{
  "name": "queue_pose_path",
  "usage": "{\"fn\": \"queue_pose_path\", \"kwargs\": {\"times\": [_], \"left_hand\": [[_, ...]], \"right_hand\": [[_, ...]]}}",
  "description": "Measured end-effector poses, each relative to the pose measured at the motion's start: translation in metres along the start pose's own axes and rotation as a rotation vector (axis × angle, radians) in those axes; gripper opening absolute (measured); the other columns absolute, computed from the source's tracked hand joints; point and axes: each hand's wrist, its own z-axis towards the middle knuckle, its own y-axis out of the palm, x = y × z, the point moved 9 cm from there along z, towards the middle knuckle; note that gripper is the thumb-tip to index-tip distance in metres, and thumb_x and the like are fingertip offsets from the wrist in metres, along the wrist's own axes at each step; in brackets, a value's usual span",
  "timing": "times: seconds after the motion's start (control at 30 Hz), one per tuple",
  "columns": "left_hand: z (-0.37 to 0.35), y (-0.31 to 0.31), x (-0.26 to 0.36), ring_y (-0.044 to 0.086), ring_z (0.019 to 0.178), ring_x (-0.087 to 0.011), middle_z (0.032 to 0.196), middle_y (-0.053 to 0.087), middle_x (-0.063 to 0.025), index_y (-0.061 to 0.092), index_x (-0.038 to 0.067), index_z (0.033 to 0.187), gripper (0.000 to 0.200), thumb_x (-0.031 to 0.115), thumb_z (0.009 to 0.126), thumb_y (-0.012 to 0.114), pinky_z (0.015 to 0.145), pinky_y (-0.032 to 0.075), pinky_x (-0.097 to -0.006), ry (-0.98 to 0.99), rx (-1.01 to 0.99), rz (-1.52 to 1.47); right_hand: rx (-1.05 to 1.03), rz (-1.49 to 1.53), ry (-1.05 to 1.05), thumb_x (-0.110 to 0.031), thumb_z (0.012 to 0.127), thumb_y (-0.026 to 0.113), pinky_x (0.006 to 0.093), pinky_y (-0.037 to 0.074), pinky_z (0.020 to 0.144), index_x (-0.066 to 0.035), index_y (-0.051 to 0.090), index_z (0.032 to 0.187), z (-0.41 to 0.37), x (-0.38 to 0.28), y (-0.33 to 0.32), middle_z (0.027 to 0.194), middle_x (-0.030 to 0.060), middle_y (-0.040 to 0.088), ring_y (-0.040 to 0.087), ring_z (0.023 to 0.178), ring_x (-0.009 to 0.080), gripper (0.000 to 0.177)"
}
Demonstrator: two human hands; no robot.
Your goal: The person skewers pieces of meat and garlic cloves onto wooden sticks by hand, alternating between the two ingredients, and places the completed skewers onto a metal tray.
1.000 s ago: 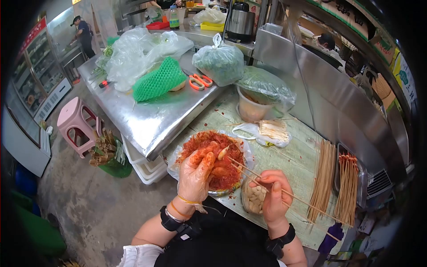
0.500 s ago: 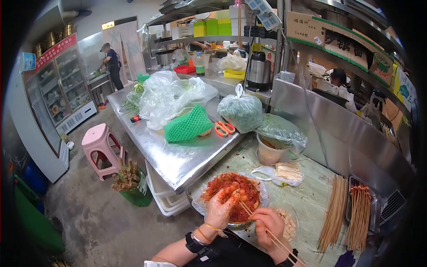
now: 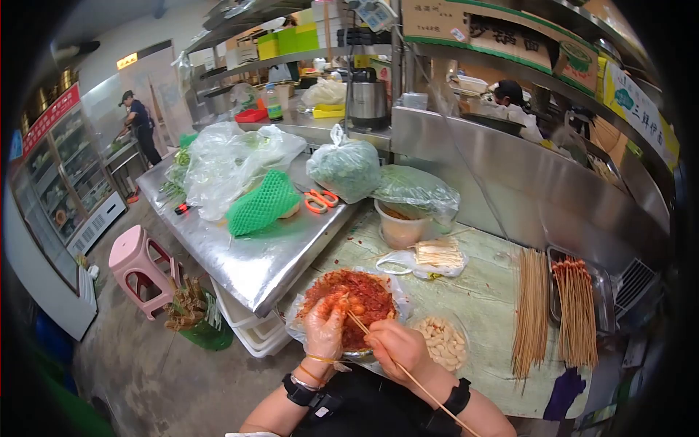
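Note:
My left hand (image 3: 325, 329), in a clear plastic glove smeared red, is closed over the bowl, pinching a small red-coated piece of food (image 3: 342, 301). My right hand (image 3: 400, 351) is bare and closed round a thin wooden skewer (image 3: 426, 392); whether it is a single one is hard to tell. The skewer's tip meets the piece at my left fingertips. Beneath both hands is a plastic-lined bowl of red, sauce-coated food (image 3: 370, 293). Right of it, beside my right hand, sits a clear container of pale, peeled pieces (image 3: 441, 341).
Bare skewers (image 3: 530, 313) and a tray of loaded red-tipped skewers (image 3: 574, 306) lie at right. Behind the bowl are white sticks on a bag (image 3: 439, 253) and a plastic tub (image 3: 400, 227). Orange-handled scissors (image 3: 320, 201) rest on the steel table (image 3: 269, 266). A person (image 3: 138, 125) stands far left.
The view has swung right, so the surroundings sit further left. My hands stay over the bowl, skewer tip still at the left fingertips. The container of pale pieces is now less covered by my right hand.

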Motion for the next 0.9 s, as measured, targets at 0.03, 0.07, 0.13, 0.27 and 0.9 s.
{"fn": "queue_pose_path", "kwargs": {"times": [0.03,0.07,0.13,0.27,0.9], "left_hand": [[0.001,-0.001,0.004,0.061,0.085,-0.0146,0.099,0.064,-0.0087,0.057,-0.004,0.109,0.021,0.006,0.091,0.053,0.077,0.051,-0.0273,0.039,0.012,0.044],[0.001,-0.001,0.006,0.060,0.084,-0.0125,0.097,0.064,-0.0071,0.059,-0.003,0.107,0.019,0.005,0.091,0.053,0.076,0.050,-0.0251,0.044,0.027,0.072],[0.002,-0.003,0.006,0.060,0.083,-0.0122,0.096,0.064,-0.0070,0.059,-0.003,0.106,0.019,0.007,0.091,0.054,0.075,0.050,-0.0248,0.051,0.023,0.141],[0.010,-0.018,0.006,0.058,0.081,-0.0113,0.094,0.065,-0.0055,0.062,-0.001,0.102,0.021,0.015,0.093,0.052,0.071,0.048,-0.0255,0.182,0.007,0.562],[0.002,-0.025,-0.016,0.045,0.120,-0.0321,0.130,0.048,-0.0226,0.041,-0.008,0.130,0.047,0.022,0.094,0.046,0.103,0.030,-0.0377,0.334,0.001,1.151]], "right_hand": [[-0.005,0.003,-0.011,-0.002,0.080,0.062,0.0334,0.049,0.058,0.000,0.057,0.085,0.000,0.000,0.002,0.084,0.0125,0.059,0.060,0.070,0.0280,0.007],[0.006,-0.014,-0.022,-0.003,0.079,0.063,0.0330,0.049,0.059,-0.001,0.056,0.084,0.000,0.000,0.003,0.085,0.0118,0.058,0.060,0.071,0.0275,0.009],[0.004,-0.017,-0.026,-0.002,0.080,0.062,0.0334,0.050,0.059,0.000,0.057,0.085,-0.002,0.004,0.007,0.086,0.0134,0.059,0.061,0.071,0.0283,0.008],[-0.019,0.034,-0.015,-0.005,0.083,0.060,0.0355,0.050,0.060,0.000,0.056,0.089,-0.009,0.015,0.017,0.089,0.0137,0.057,0.060,0.075,0.0292,0.009],[1.222,0.331,0.630,-0.021,0.094,0.044,0.0315,0.049,0.082,0.002,0.053,0.113,-0.223,0.113,-0.339,0.100,0.0121,0.062,0.060,0.095,0.0204,0.032]]}}
